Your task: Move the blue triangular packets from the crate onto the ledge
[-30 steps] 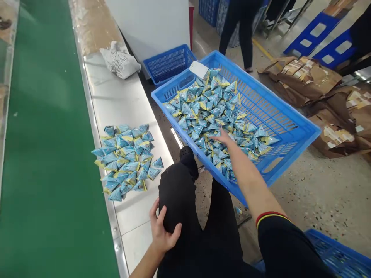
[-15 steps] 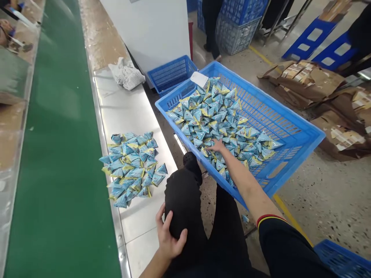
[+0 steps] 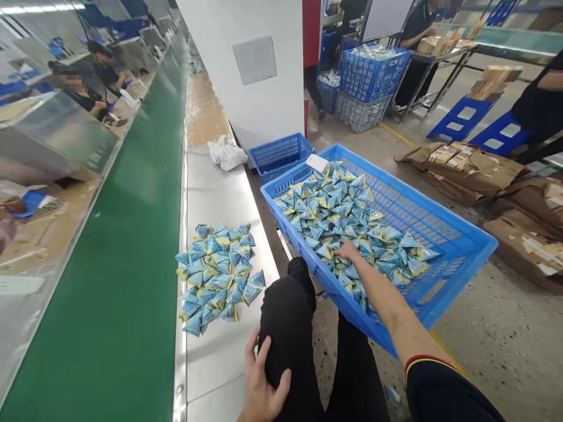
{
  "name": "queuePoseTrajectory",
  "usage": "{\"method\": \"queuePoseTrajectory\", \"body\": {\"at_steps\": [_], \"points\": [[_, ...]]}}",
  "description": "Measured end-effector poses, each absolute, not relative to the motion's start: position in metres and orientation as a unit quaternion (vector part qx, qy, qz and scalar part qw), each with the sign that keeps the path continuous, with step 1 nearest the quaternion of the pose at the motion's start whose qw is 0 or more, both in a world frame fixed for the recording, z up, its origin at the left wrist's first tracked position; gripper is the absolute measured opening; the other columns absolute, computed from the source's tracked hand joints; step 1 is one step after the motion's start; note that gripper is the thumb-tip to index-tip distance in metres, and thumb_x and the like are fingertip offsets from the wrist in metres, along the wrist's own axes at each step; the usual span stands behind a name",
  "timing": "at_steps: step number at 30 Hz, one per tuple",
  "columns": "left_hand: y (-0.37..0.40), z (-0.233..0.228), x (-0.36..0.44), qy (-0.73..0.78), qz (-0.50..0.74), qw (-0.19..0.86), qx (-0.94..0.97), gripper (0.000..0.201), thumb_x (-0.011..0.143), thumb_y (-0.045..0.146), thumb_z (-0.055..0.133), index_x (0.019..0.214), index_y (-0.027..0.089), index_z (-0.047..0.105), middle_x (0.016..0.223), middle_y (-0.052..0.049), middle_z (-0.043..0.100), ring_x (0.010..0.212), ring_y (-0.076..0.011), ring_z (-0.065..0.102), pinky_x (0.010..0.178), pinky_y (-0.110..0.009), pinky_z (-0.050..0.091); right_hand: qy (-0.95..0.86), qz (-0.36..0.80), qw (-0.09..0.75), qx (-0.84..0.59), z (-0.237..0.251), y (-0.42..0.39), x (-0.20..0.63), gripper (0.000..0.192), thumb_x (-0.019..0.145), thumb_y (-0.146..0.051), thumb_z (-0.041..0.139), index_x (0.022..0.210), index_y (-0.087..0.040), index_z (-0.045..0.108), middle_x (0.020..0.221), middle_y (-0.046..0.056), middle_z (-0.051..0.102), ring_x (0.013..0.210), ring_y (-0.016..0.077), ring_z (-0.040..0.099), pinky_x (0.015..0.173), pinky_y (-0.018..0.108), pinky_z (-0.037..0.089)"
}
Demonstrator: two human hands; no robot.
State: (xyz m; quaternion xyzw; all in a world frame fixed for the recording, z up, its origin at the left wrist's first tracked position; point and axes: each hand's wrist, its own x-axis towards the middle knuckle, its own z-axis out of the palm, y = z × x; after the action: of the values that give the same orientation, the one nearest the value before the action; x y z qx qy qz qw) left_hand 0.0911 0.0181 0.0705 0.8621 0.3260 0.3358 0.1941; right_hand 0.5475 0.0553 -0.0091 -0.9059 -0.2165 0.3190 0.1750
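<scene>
At the far left runs the green conveyor belt (image 3: 109,281), with other people at work on its far side. Just right of it lies the steel counter (image 3: 215,363), and on it sits a loose heap of blue-and-yellow triangular packets (image 3: 217,275), spread close to the near right edge of the counter. Those at the right of the heap lie near the drop to the floor, so a careless sweep of an arm could push some over. Farther back on the counter lies a crumpled white cloth (image 3: 226,153).

The left hand (image 3: 264,387) rests open on the person's own black-trousered knee (image 3: 285,322), fingers spread, holding no packet.

To the right, a big blue crate (image 3: 457,246) stands tilted, its near left corner low beside the knee and its far right side high. It holds many more packets (image 3: 347,223), piled toward the low side. The right hand (image 3: 347,251) lies among them at the near wall, fingers curled down into the pile; whether it has closed on any packet I cannot tell. The tilt is the main risk: a pull against the wall could tip the crate further or make packets slide out over the low rim. A full handful could also shed packets between crate and counter.

A smaller blue basket (image 3: 281,153) sits behind, and flattened cardboard (image 3: 466,170) lies on the floor at the right.
</scene>
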Motion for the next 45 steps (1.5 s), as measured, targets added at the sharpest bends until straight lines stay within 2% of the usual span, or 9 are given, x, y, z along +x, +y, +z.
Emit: {"method": "queuePoseTrajectory", "body": {"at_steps": [6,13,16,18,22,26,32,36,45], "points": [[0.017,0.078,0.095,0.318,0.341,0.217,0.858,0.059,0.092,0.031,0.067,0.149,0.024,0.051,0.150,-0.021,0.053,0.135,-0.0367,0.062,0.100,-0.055,0.060,-0.284,0.291,0.219,-0.887,0.065,0.009,0.557,0.065,0.075,-0.030,0.088,0.135,-0.014,0.071,0.136,0.018,0.070,0.119,0.0368,0.069,0.101,0.044,0.056],[0.013,0.076,0.096,0.350,0.352,0.273,0.824,0.055,0.092,0.039,0.069,0.143,0.023,0.056,0.148,-0.019,0.053,0.138,-0.0360,0.059,0.106,-0.057,0.057,-0.492,0.213,0.409,-0.739,0.188,-0.080,0.515,0.071,0.060,-0.071,0.095,0.111,-0.024,0.077,0.123,0.012,0.073,0.127,0.0393,0.062,0.114,0.057,0.046],[0.010,0.091,0.095,0.351,0.352,0.353,0.793,0.050,0.097,0.050,0.062,0.139,0.024,0.059,0.145,-0.018,0.056,0.138,-0.0354,0.058,0.111,-0.058,0.053,-0.560,0.289,0.430,-0.647,0.223,-0.110,0.457,0.068,0.058,-0.072,0.098,0.107,-0.026,0.082,0.113,0.014,0.073,0.136,0.0433,0.055,0.108,0.059,0.051],[0.008,0.108,0.092,0.315,0.356,0.442,0.761,0.065,0.097,0.069,0.052,0.145,0.024,0.054,0.146,-0.020,0.056,0.137,-0.0356,0.059,0.109,-0.056,0.054,-0.601,0.395,0.415,-0.557,0.232,-0.117,0.412,0.062,0.066,-0.074,0.093,0.105,-0.026,0.084,0.115,0.015,0.071,0.132,0.0422,0.060,0.101,0.055,0.056],[0.006,0.141,0.080,0.202,0.300,0.583,0.728,0.105,0.080,0.100,0.041,0.155,0.027,0.043,0.150,-0.022,0.055,0.129,-0.0354,0.065,0.092,-0.048,0.061,-0.637,0.546,0.387,-0.381,0.218,-0.110,0.332,0.060,0.080,-0.073,0.085,0.116,-0.025,0.083,0.132,0.015,0.064,0.121,0.0352,0.068,0.097,0.047,0.058],[0.017,0.147,0.052,0.175,0.277,0.602,0.728,0.066,0.089,0.082,0.060,0.126,0.028,0.067,0.121,-0.015,0.068,0.110,-0.0301,0.071,0.085,-0.044,0.062,-0.617,0.563,0.435,-0.337,0.187,-0.102,0.289,0.064,0.079,-0.074,0.085,0.124,-0.028,0.078,0.137,0.015,0.059,0.122,0.0331,0.067,0.099,0.046,0.057],[0.066,0.119,0.005,0.416,0.461,0.381,0.685,0.057,0.101,0.071,0.050,0.130,0.023,0.062,0.118,-0.011,0.066,0.104,-0.0243,0.067,0.093,-0.046,0.059,-0.547,0.595,0.451,-0.378,0.154,-0.115,0.264,0.068,0.075,-0.066,0.090,0.128,-0.029,0.071,0.147,0.017,0.053,0.130,0.0368,0.061,0.098,0.050,0.055],[0.096,0.100,0.006,0.392,0.392,0.326,0.766,0.047,0.087,0.059,0.078,0.116,0.024,0.070,0.113,-0.009,0.068,0.111,-0.0265,0.066,0.100,-0.047,0.057,-0.508,0.629,0.442,-0.389,0.137,-0.128,0.251,0.071,0.065,-0.053,0.096,0.127,-0.027,0.071,0.148,0.017,0.050,0.129,0.0366,0.059,0.103,0.051,0.050],[0.197,0.062,0.129,0.359,0.157,0.260,0.882,0.045,0.091,0.036,0.077,0.134,0.026,0.069,0.132,-0.011,0.057,0.114,-0.0265,0.065,0.101,-0.041,0.055,-0.430,0.698,0.405,-0.405,0.103,-0.156,0.233,0.079,0.052,-0.024,0.093,0.128,-0.028,0.071,0.154,0.015,0.044,0.142,0.0426,0.047,0.115,0.053,0.037]]}}
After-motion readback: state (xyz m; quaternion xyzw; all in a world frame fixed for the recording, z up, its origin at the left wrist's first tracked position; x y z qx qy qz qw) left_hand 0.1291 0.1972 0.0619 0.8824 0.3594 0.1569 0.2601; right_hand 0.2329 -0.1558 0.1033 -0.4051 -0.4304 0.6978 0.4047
